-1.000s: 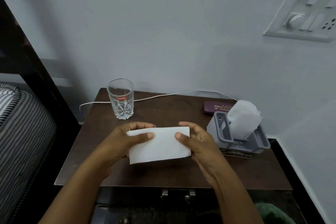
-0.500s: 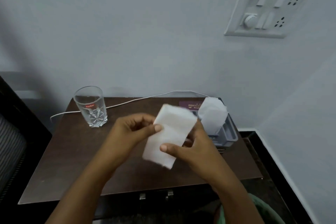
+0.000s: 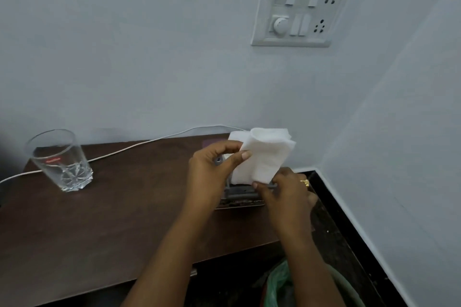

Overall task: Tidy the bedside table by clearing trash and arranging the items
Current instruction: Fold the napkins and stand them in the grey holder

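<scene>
A folded white tissue [image 3: 265,154] stands upright over the grey plastic holder [image 3: 240,192] at the right end of the dark wooden bedside table [image 3: 112,219]. My left hand [image 3: 214,169] pinches the tissue's left edge near its top. My right hand [image 3: 287,189], with a gold ring on it, pinches its lower end just above the holder. Behind it another white tissue [image 3: 235,136] shows, and my hands hide most of the holder. A clear empty drinking glass [image 3: 59,159] stands at the table's back left.
A white cable [image 3: 139,145] runs along the table's back edge by the wall. A switchboard with sockets [image 3: 300,6] is on the wall above. A green plastic bag [image 3: 277,286] sits on the dark floor below the table's right front corner.
Both hands carried the tissue from the table's middle to the right, turned it upright and brought it over the holder. The view swung right, so the bed left the frame.
</scene>
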